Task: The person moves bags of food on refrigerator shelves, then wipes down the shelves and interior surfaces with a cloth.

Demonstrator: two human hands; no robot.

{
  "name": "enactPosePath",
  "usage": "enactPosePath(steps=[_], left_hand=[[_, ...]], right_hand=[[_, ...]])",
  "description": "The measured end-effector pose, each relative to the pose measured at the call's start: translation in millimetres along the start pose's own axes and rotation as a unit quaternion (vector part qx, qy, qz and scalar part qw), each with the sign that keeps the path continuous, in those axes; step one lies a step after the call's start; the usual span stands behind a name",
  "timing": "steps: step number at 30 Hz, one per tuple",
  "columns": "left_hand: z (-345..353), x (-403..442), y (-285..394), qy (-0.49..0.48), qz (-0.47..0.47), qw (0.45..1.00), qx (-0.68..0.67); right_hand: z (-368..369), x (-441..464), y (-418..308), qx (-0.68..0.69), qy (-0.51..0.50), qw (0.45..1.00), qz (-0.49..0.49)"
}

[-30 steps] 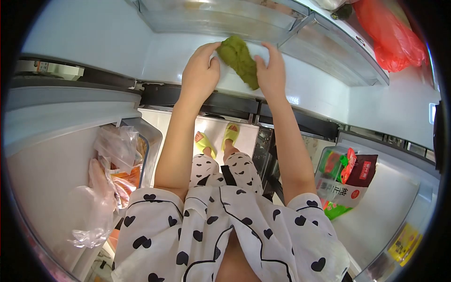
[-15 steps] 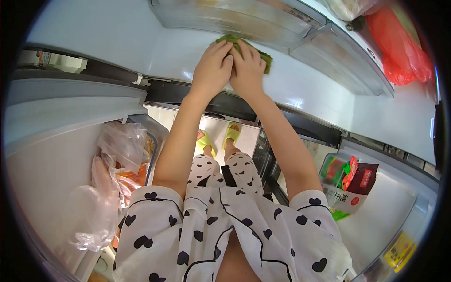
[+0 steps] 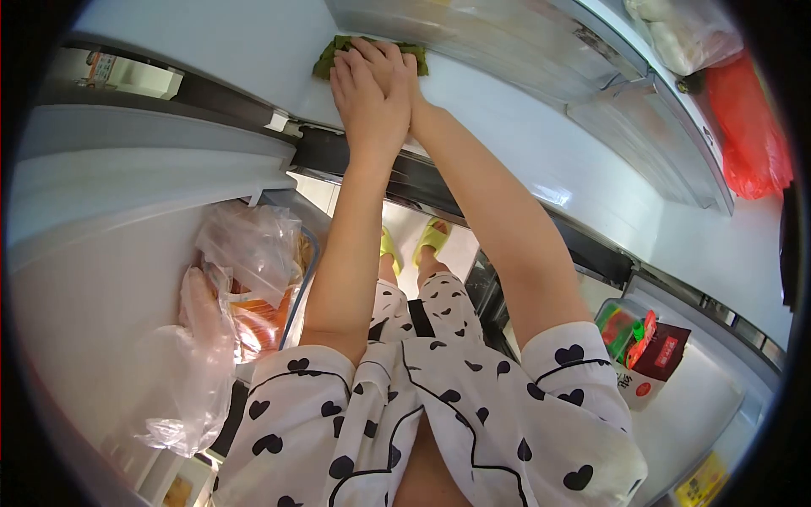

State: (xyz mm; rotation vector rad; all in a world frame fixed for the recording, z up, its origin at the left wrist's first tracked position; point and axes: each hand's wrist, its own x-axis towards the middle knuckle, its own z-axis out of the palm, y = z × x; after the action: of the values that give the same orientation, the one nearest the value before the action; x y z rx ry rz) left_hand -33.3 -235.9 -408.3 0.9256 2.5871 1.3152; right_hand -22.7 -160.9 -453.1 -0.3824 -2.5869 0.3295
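A green cloth point(image 3: 325, 61) lies pressed on the white floor of the fridge compartment point(image 3: 498, 110), near its left side wall. My left hand point(image 3: 368, 106) rests on the cloth with its fingers stretched forward. Beside it and partly overlapped by it, my right hand point(image 3: 395, 69) also presses on the cloth, fingers extended flat. The cloth shows on both sides of the hands and beyond the fingertips; its middle is hidden under them.
Clear drawers point(image 3: 507, 51) hang above the compartment floor. A red plastic bag point(image 3: 748, 127) is at the upper right. The left door holds plastic bags of food point(image 3: 253, 245); the right door holds packages point(image 3: 663, 351). A dark frame edge point(image 3: 431, 182) runs in front.
Both hands came together on the cloth, flattened it and moved it left along the compartment floor. The view has shifted, so drawers and doors appear further right.
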Motion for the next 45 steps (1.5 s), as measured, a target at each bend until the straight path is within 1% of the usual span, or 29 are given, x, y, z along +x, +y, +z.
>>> enactPosePath(steps=[3, 6, 9, 12, 15, 19, 21, 23, 27, 30, 31, 32, 34, 35, 36, 37, 40, 43, 45], left_hand=[[-3, -5, 7, 0.024, 0.005, 0.999, -0.047], [-3, -9, 6, 0.053, -0.019, 0.996, -0.064], [-7, -21, 12, 0.065, -0.053, 0.992, -0.096], [-7, -44, 14, 0.062, -0.029, 0.994, -0.084], [-7, -71, 21, 0.037, 0.013, 0.998, -0.047], [7, -103, 32, 0.027, 0.086, 0.995, -0.035], [10, -112, 44, -0.005, 0.109, 0.991, -0.075], [14, -120, 50, -0.040, 0.140, 0.983, -0.114], [10, -130, 67, -0.150, 0.215, 0.949, -0.173], [-4, -124, 84, -0.148, 0.210, 0.928, -0.269], [-4, -120, 81, -0.130, 0.212, 0.939, -0.238], [-3, -115, 75, -0.115, 0.188, 0.947, -0.235], [-1, -103, 64, -0.084, 0.142, 0.960, -0.227], [-2, -98, 60, -0.081, 0.126, 0.961, -0.233], [-3, -93, 56, -0.077, 0.110, 0.962, -0.239], [-4, -89, 53, -0.074, 0.092, 0.963, -0.243], [2, -83, 43, -0.087, 0.079, 0.961, -0.251], [8, -81, 37, -0.088, 0.044, 0.954, -0.285], [14, -80, 28, -0.072, 0.050, 0.963, -0.256]], right_hand=[[3, 11, 8, 0.047, 0.022, 0.998, -0.039], [9, 12, 8, 0.104, -0.113, 0.988, 0.000], [0, -8, 15, 0.154, -0.101, 0.981, -0.068], [-36, -16, 8, 0.175, -0.201, 0.962, -0.060], [-58, -47, 7, 0.267, -0.171, 0.948, -0.018], [-91, -88, 6, 0.297, -0.119, 0.947, 0.014], [-110, -105, 6, 0.296, -0.092, 0.950, 0.045], [-121, -126, 13, 0.287, -0.098, 0.949, 0.088], [-163, -161, 11, 0.269, -0.070, 0.941, 0.194], [-193, -167, 14, 0.332, 0.062, 0.895, 0.292], [-202, -164, 22, 0.319, 0.067, 0.898, 0.296], [-202, -162, 32, 0.261, 0.091, 0.911, 0.307], [-175, -168, 58, 0.252, 0.135, 0.884, 0.370], [-165, -173, 60, 0.145, 0.123, 0.917, 0.350], [-157, -170, 55, 0.036, 0.110, 0.939, 0.324], [-148, -166, 50, -0.073, 0.094, 0.948, 0.294], [-132, -156, 38, 0.012, 0.088, 0.963, 0.255], [-116, -136, 0, 0.044, 0.070, 0.973, 0.213], [-104, -124, -15, 0.059, 0.070, 0.977, 0.195]])
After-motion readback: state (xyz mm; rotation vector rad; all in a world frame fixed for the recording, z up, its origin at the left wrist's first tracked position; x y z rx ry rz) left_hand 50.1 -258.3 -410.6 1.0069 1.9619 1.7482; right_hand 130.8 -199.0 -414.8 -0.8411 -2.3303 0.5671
